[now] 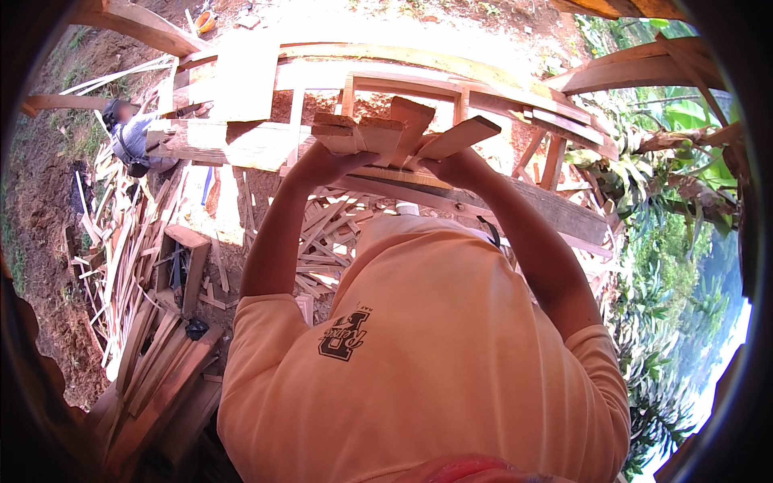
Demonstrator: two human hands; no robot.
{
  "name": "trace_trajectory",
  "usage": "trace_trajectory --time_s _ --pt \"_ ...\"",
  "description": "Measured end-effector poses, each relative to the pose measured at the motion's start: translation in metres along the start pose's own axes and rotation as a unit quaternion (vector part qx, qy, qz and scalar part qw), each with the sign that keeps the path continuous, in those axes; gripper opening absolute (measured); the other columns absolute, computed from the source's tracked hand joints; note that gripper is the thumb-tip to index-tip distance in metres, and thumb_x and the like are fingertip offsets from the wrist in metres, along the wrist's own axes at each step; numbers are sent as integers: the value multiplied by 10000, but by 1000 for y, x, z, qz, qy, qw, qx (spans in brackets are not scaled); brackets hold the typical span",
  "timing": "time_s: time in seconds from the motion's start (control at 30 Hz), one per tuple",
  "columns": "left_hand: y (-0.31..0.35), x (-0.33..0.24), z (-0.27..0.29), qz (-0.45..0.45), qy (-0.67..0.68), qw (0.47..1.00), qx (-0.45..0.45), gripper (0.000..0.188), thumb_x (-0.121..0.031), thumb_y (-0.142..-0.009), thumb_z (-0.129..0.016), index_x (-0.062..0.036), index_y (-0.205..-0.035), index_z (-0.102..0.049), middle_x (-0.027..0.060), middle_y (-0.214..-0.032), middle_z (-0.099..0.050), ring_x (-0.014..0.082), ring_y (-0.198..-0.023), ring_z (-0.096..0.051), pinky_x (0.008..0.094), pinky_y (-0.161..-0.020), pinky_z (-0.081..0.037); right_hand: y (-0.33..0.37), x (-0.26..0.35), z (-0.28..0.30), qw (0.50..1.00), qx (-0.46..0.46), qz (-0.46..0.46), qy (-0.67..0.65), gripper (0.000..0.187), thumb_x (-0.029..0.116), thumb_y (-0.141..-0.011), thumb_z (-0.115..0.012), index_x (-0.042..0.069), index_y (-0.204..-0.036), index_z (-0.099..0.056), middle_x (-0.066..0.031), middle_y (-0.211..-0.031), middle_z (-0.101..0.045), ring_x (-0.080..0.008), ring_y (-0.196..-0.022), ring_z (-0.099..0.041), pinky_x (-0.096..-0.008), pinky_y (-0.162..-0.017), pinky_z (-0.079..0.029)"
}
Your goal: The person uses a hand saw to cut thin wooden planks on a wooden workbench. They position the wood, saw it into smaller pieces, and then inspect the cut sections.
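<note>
Several short wooden boards (412,121) fan out between my two hands above the workbench. My left hand (328,164) is closed around the lower ends of the left pieces, its fingers reaching in under a pale board (377,135). On the other side my right hand (460,167) grips the board (460,138) that slants up to the right. The boards' lower ends come close together between the hands. Parts of the fingers are hidden behind the wood.
A long timber bench (555,211) runs across in front of me, with a wooden frame (403,80) beyond it. At the far left another person (135,138) bends near a wide plank (189,141). Wood strips (133,258) and stacked planks (157,370) lie on the left.
</note>
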State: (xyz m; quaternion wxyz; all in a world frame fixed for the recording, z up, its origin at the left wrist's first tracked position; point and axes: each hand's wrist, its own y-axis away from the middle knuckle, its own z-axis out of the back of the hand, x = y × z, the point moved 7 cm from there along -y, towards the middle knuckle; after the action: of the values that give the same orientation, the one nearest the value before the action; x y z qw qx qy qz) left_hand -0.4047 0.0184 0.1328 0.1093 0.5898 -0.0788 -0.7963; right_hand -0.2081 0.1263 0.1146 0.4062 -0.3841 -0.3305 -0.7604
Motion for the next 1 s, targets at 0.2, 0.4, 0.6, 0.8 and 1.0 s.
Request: trace_trajectory --time_s 0.2,0.4,0.6,0.8,1.0 --pt "2 11 0 26 32 999 14 359 -235 -896 -818 -59 -1198 -733 62 -1057 -758 152 -981 -704 323 -867 -565 -2 5 -6 1000 24 20 -3 279 86 -922 -696 91 -1200 -722 -106 -1062 -709 -249 -1003 -694 -384 -896 -547" --pt "6 1 2 5 14 1000 8 305 -229 -899 -818 -71 -1154 -759 55 -1092 -751 139 -1004 -692 320 -866 -558 -3 6 -8 998 4 38 56 185 166 -938 -723 75 -1097 -751 -77 -1047 -762 -260 -994 -717 -387 -858 -556" --pt "3 9 -2 15 28 999 28 258 -197 -910 -802 -80 -1137 -770 33 -1107 -729 135 -1021 -674 330 -854 -551 -6 -10 -13 995 14 -86 -41 408 292 -893 -801 148 -1262 -702 -136 -1057 -752 -287 -976 -720 -419 -866 -547" --pt "1 20 1 1 5 1000 22 309 -178 -892 -817 -77 -1177 -754 42 -1088 -739 140 -1007 -683 335 -854 -554 -12 10 -6 1000 -15 5 6 410 281 -872 -825 115 -1228 -706 -131 -982 -765 -280 -859 -729 -408 -800 -558" --pt "4 20 5 43 12 999 3 380 -229 -874 -844 -85 -1210 -738 55 -1098 -759 146 -1005 -690 350 -865 -555 -14 3 -9 1000 -7 -13 8 348 251 -884 -807 96 -1185 -727 -131 -961 -767 -280 -822 -726 -399 -777 -559"
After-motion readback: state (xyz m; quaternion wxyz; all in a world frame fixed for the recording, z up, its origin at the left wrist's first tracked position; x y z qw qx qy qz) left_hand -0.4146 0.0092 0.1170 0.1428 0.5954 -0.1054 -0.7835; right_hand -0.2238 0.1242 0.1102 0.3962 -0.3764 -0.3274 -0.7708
